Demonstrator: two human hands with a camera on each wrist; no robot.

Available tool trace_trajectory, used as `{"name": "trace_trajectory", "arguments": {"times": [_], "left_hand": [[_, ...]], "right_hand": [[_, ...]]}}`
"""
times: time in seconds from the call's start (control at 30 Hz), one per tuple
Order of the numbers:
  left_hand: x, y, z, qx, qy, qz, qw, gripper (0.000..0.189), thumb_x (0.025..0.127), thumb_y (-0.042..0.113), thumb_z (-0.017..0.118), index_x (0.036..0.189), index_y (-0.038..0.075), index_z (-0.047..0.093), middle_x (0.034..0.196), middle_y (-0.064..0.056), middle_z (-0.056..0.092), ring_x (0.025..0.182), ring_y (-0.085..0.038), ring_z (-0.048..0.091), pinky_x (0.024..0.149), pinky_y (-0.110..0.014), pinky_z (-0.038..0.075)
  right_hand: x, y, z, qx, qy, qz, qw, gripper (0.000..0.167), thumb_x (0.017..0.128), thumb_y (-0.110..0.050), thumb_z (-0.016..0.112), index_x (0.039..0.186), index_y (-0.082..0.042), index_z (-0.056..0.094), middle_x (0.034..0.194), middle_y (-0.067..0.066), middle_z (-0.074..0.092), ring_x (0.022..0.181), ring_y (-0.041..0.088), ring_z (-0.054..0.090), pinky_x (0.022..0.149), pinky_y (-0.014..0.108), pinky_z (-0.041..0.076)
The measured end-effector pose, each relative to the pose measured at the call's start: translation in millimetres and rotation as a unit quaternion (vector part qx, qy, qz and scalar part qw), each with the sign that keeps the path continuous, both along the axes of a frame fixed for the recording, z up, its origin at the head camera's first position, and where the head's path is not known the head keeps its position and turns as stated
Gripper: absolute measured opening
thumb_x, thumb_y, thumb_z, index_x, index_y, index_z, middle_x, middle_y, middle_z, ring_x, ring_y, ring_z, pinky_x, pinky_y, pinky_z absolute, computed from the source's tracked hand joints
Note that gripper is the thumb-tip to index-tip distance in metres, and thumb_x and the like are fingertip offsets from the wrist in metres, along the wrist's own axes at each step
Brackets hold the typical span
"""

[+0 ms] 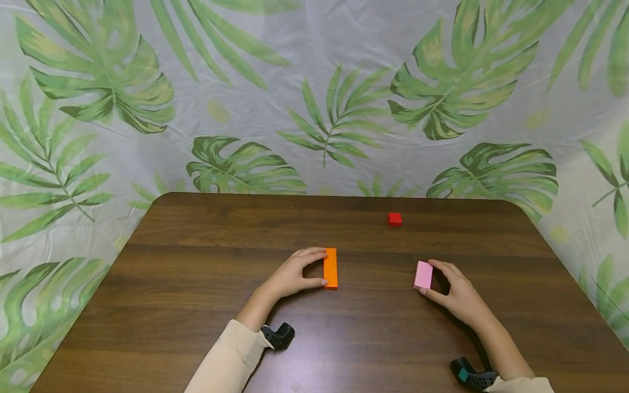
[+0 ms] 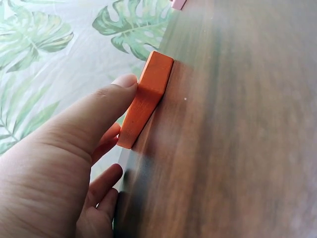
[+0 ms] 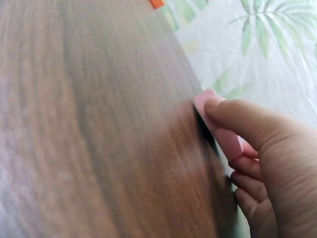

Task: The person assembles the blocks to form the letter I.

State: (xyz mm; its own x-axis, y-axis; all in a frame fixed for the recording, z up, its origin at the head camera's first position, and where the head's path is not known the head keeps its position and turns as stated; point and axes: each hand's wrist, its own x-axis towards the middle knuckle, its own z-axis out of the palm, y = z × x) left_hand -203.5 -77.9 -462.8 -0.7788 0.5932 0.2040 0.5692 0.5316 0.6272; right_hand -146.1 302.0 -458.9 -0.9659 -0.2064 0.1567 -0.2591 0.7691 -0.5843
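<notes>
Near the table's middle, my left hand (image 1: pixel 295 275) pinches an orange rectangular block (image 1: pixel 331 268) between thumb and fingers, at its two ends. The left wrist view shows this orange block (image 2: pixel 147 99) lying against the wooden surface, the thumb on its near end. To the right, my right hand (image 1: pixel 459 295) grips a smaller pink block (image 1: pixel 423 275) by its ends. In the right wrist view the pink block (image 3: pixel 225 131) appears slightly raised, with a dark shadow beside it. A red block (image 1: pixel 395 219) sits farther back, touched by neither hand.
The brown wooden table (image 1: pixel 206 273) has rounded far corners. Behind it hangs a pale cloth (image 1: pixel 344 33) printed with green leaves. Each wrist wears a black camera band, the left one (image 1: pixel 279 336) near the sleeve cuff and the right one (image 1: pixel 472 375) at the front edge.
</notes>
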Motion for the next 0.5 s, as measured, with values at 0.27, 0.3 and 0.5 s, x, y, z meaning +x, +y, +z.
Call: {"name": "trace_trajectory", "arguments": {"times": [0.27, 0.3, 0.5], "left_hand": [[0.6, -0.3, 0.7, 0.000, -0.009, 0.001, 1.0000, 0.061, 0.078, 0.039, 0.068, 0.129, 0.013, 0.050, 0.135, -0.001, 0.041, 0.125, -0.022, 0.032, 0.101, -0.039, 0.026], [0.5, -0.4, 0.7, 0.001, -0.010, 0.001, 1.0000, 0.061, 0.078, 0.039, 0.068, 0.129, 0.013, 0.050, 0.135, -0.001, 0.041, 0.125, -0.022, 0.032, 0.101, -0.039, 0.027], [0.0, -0.6, 0.3, 0.003, -0.010, 0.001, 0.9999, 0.061, 0.078, 0.039, 0.069, 0.129, 0.013, 0.050, 0.135, 0.000, 0.041, 0.125, -0.021, 0.032, 0.101, -0.039, 0.027]], "right_hand": [[0.3, -3.4, 0.3, -0.020, 0.028, -0.010, 0.9994, 0.068, 0.075, -0.031, 0.073, 0.128, 0.000, 0.043, 0.123, 0.019, 0.043, 0.114, 0.041, 0.039, 0.086, 0.058, 0.033], [0.3, -4.1, 0.5, -0.022, 0.030, -0.010, 0.9993, 0.068, 0.075, -0.031, 0.073, 0.128, 0.000, 0.043, 0.123, 0.019, 0.044, 0.113, 0.041, 0.040, 0.086, 0.058, 0.033], [0.1, -9.7, 2.6, -0.028, 0.036, -0.010, 0.9989, 0.067, 0.074, -0.031, 0.074, 0.128, -0.002, 0.044, 0.123, 0.018, 0.044, 0.113, 0.040, 0.041, 0.085, 0.057, 0.035]]}}
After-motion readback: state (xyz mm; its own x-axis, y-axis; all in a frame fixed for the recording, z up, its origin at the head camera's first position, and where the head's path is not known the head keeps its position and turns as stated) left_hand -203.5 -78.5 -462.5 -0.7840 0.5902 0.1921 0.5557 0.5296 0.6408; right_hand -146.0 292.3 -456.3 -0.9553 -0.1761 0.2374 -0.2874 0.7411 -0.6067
